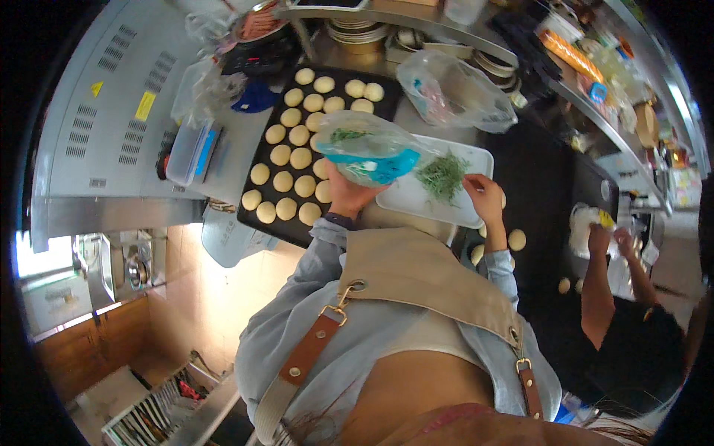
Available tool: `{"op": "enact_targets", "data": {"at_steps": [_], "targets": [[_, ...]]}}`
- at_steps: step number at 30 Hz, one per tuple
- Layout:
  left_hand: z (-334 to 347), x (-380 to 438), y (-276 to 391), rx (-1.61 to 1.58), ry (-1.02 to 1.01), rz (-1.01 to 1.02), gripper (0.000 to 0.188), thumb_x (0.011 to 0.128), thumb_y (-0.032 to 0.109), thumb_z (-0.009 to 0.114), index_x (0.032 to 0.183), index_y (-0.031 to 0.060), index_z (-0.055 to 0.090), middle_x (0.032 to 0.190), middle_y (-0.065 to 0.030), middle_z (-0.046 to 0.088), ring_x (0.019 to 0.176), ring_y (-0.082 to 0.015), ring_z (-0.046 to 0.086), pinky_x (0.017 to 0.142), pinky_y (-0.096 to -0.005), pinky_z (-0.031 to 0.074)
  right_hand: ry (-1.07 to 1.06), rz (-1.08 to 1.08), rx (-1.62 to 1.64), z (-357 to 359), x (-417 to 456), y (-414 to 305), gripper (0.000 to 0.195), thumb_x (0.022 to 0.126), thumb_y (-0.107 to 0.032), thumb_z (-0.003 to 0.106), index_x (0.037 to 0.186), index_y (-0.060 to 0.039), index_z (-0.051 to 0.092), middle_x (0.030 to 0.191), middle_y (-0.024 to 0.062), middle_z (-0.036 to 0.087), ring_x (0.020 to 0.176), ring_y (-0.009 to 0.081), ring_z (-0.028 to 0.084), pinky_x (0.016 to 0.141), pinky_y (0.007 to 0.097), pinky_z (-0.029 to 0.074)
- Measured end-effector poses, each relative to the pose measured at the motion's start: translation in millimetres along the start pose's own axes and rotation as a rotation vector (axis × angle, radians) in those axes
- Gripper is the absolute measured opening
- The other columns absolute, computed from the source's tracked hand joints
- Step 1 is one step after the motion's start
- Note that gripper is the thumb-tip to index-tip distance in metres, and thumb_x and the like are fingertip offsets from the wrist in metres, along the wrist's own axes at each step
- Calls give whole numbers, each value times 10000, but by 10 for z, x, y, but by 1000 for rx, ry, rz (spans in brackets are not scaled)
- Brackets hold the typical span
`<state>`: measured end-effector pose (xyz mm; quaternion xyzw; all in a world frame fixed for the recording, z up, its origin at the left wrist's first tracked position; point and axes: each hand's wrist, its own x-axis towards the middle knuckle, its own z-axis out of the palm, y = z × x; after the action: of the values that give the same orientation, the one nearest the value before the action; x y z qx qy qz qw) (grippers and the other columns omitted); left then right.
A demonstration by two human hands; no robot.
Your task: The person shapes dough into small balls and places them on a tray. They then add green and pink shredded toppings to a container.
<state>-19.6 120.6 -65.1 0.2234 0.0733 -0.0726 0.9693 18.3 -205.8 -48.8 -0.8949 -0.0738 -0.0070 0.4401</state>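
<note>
My left hand (352,194) grips a clear plastic bag (371,159) with blue printing and green herb sprigs inside. The bag hangs over the right part of a black baking tray (279,229) and reaches over a white tray's edge. Rows of pale round dough balls (300,158) sit on the baking tray, some hidden by the bag. A loose pile of green herbs, perhaps rosemary (443,177), lies on the white tray (410,198). At the pile's right side is my right hand (484,194), fingertips bent together; whether they pinch a sprig is unclear.
Beyond the white tray lies another clear plastic bag (454,92). More dough balls (517,240) rest at the right. A co-worker's hands (605,237) are busy near a white container. A metal shelf (474,39) overhangs the back; a plastic box (192,153) stands left.
</note>
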Motion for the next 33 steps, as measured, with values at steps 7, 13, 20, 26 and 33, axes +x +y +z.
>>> {"op": "enact_targets", "data": {"at_steps": [7,13,20,26,33], "targets": [[79,-52,337,-355,-76,40,835,858,756,370,1467,186,338,1474,-109,386,1300,-360,422,1000,-602,386,-73,11,-18,64,8,94,223,876,-178,693,1003,5,700,832,87,704,755,120,651,695,266,502],[-396,-316,960,-331,77,394,801,855,728,437,1463,216,336,1493,-85,352,1348,-356,350,1075,-616,275,-175,12,-21,212,88,160,216,875,-177,704,1010,-9,701,801,55,694,723,90,615,669,258,485],[-1030,-441,2102,-263,300,885,805,874,720,408,1478,200,296,1496,-106,317,1367,-387,294,1068,-674,233,-328,15,-124,435,325,-87,226,878,-184,695,1040,-26,694,855,84,711,765,136,661,719,276,516],[-1660,-116,2803,-179,795,949,831,890,742,329,1518,215,199,1557,-85,227,1391,-395,241,1064,-689,217,-308,-39,-103,505,469,-164,230,867,-195,690,1012,-17,691,825,130,704,729,185,674,676,301,522],[-2408,437,2554,-252,900,620,562,964,413,490,1346,25,352,1136,-113,463,1001,-280,523,876,-435,495,-204,21,-170,488,521,-222,235,869,-198,674,1011,-11,686,838,150,704,737,213,684,670,327,531]]}}
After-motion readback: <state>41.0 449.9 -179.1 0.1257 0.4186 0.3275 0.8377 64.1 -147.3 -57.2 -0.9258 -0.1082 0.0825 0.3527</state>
